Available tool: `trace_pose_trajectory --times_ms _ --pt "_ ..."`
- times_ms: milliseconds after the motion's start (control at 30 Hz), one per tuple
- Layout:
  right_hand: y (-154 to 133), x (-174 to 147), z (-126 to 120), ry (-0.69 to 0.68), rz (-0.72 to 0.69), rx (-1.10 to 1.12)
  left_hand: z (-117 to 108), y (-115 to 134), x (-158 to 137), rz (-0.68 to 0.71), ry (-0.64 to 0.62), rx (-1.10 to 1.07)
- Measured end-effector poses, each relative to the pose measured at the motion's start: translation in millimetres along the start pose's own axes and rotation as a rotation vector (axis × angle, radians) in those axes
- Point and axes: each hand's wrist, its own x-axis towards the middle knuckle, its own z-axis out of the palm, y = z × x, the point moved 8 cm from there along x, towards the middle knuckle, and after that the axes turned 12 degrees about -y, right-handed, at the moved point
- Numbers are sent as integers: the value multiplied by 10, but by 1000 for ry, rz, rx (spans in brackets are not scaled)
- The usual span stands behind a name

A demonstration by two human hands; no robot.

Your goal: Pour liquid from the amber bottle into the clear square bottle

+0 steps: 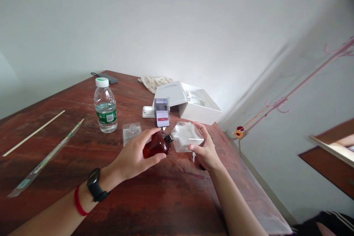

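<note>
My left hand (138, 153) is wrapped round a dark amber bottle (157, 145), tipped on its side with its black-ringed neck facing right. In my right hand (206, 147) is a clear square bottle (184, 137), also tilted, its neck facing left. The two necks meet mouth to mouth, or nearly so; I cannot tell whether liquid passes between them. A second clear square container (131, 132) is just behind my left hand. Under my right hand a small white piece (194, 156) and a dark item (202, 167) show only in part.
A lit phone (162, 116) leans against a white box lid (171, 94), near an open white box (203, 107) and a white case (148, 112). At left stand a water bottle (106, 112), a thin stick (33, 133) and wrapped chopsticks (47, 160). A cloth (155, 83) lies behind.
</note>
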Motion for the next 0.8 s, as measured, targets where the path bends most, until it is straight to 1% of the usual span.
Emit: trace_pose_trajectory --times_ms 267,600,800 --pt "-64 5 73 3 8 17 3 6 2 5 -9 -7" --pt "16 -21 -34 45 12 -4 -5 29 4 8 -11 -32" --pt "-20 -32 -30 68 -13 14 1 52 4 22 -20 -36"
